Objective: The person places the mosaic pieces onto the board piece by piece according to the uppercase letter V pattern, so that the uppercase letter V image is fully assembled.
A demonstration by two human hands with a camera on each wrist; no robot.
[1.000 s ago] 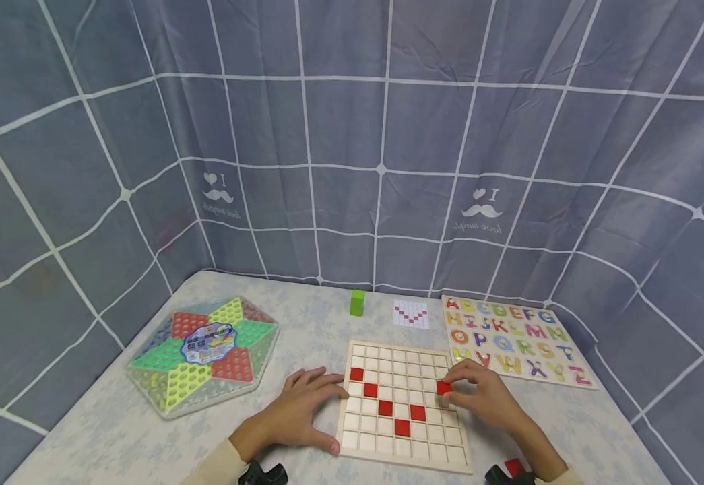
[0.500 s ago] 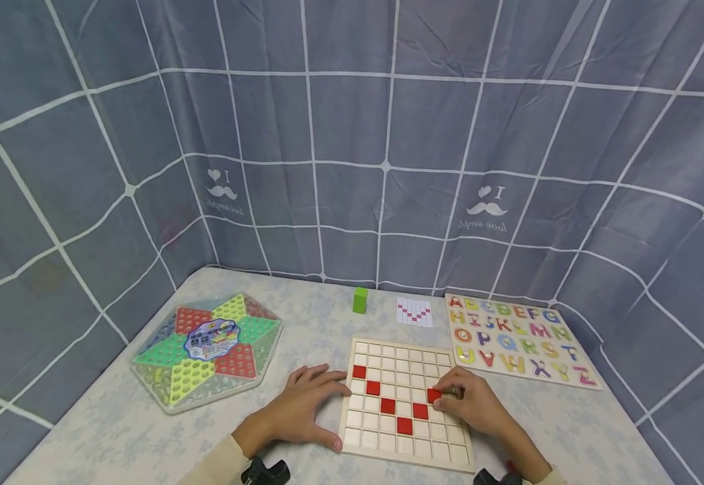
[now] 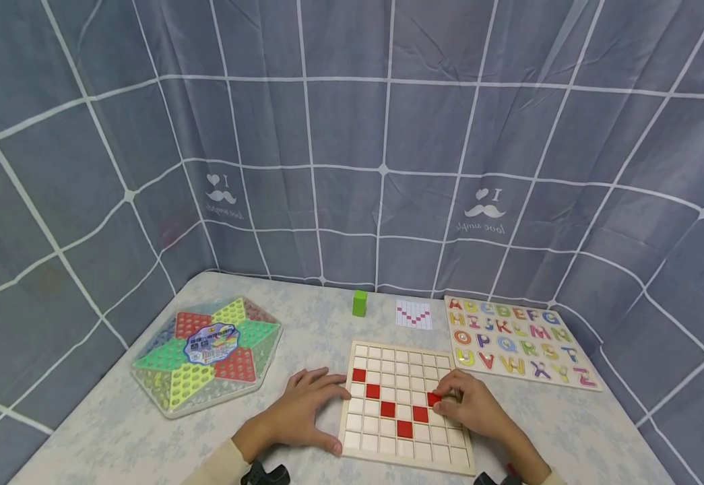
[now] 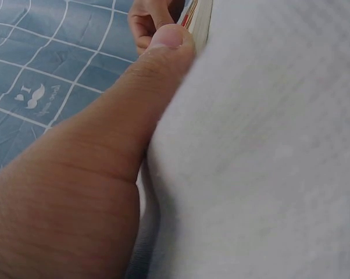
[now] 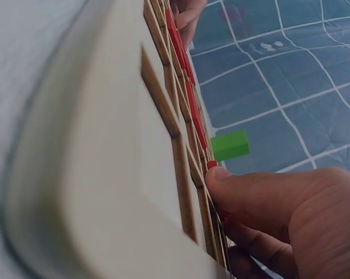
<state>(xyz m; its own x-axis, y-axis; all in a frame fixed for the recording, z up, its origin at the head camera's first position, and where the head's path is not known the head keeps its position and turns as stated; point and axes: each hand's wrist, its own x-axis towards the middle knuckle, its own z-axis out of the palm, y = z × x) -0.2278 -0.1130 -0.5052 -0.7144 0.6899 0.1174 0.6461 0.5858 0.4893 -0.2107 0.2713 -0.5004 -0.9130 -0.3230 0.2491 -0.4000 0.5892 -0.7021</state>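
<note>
A wooden grid board (image 3: 382, 441) lies on the table, its cells filled with pale squares and several red tiles (image 3: 404, 429) stepping down and up like a V. My right hand (image 3: 473, 404) reaches over the board's right side and pinches a red tile (image 3: 433, 399) between thumb and fingertips. In the right wrist view that tile (image 5: 212, 164) shows at the thumb tip, right at the grid. My left hand (image 3: 303, 411) rests spread on the table, with fingertips and thumb at the board's left edge. The left thumb (image 4: 170, 39) fills much of the left wrist view.
Behind the board stand a green block (image 3: 360, 304) and a small card (image 3: 413, 314) printed with a V of squares. An alphabet board (image 3: 530, 364) lies back right. At left is a hexagonal star-patterned game box (image 3: 206, 360). Something red (image 3: 511, 469) peeks out by the right wrist.
My right hand has carried the red tile a little left and down, from near the board's right edge to a cell further in. The left hand stays at the edge.
</note>
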